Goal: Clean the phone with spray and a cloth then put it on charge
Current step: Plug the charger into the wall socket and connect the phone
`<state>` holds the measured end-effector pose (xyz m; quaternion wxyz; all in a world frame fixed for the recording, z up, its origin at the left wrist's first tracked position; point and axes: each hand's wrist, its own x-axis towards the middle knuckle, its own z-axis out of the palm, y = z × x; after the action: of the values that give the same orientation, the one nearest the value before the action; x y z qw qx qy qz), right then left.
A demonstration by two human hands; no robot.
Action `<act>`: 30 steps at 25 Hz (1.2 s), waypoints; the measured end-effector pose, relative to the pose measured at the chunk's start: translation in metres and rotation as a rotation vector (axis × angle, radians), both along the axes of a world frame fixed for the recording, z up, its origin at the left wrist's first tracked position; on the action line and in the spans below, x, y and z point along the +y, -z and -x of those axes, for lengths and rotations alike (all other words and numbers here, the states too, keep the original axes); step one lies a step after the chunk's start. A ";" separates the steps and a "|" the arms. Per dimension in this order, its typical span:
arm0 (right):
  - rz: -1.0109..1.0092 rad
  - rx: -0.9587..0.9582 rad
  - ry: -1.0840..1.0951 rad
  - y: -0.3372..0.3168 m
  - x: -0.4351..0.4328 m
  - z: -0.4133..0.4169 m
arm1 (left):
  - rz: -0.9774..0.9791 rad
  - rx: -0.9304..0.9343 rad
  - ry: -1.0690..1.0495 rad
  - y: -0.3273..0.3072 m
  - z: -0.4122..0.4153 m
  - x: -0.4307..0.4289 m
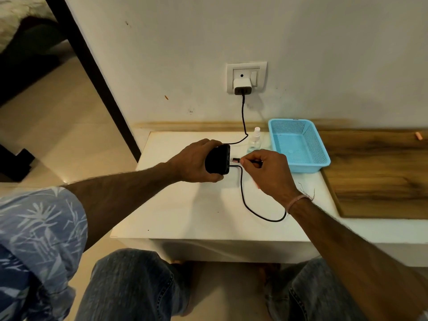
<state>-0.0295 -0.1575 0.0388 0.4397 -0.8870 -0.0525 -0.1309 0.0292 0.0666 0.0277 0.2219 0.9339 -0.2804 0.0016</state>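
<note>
1 phone (219,158) in left grip (195,163), right grip (269,173) with plug (235,161) beside

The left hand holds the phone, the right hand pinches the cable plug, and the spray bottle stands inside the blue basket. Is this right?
Not quite: the head view shows the spray bottle on the table beside the blue basket, not inside. The rest holds.
</note>
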 end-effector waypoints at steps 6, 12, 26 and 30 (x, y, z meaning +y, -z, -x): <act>0.061 -0.021 0.012 -0.010 0.009 -0.006 | 0.061 -0.019 -0.034 -0.003 0.007 0.000; 0.185 -0.054 -0.023 -0.023 0.013 -0.012 | 0.089 -0.025 -0.037 -0.003 0.011 -0.002; 0.410 0.049 -0.147 -0.047 0.022 -0.026 | 0.083 -0.049 -0.051 0.000 0.009 -0.005; 0.372 0.075 -0.138 -0.042 0.022 -0.026 | 0.045 -0.061 -0.066 0.002 0.005 -0.006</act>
<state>-0.0035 -0.1350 0.0812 0.2779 -0.9515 -0.1202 -0.0553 0.0243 0.0603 0.0255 0.2340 0.9369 -0.2561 0.0435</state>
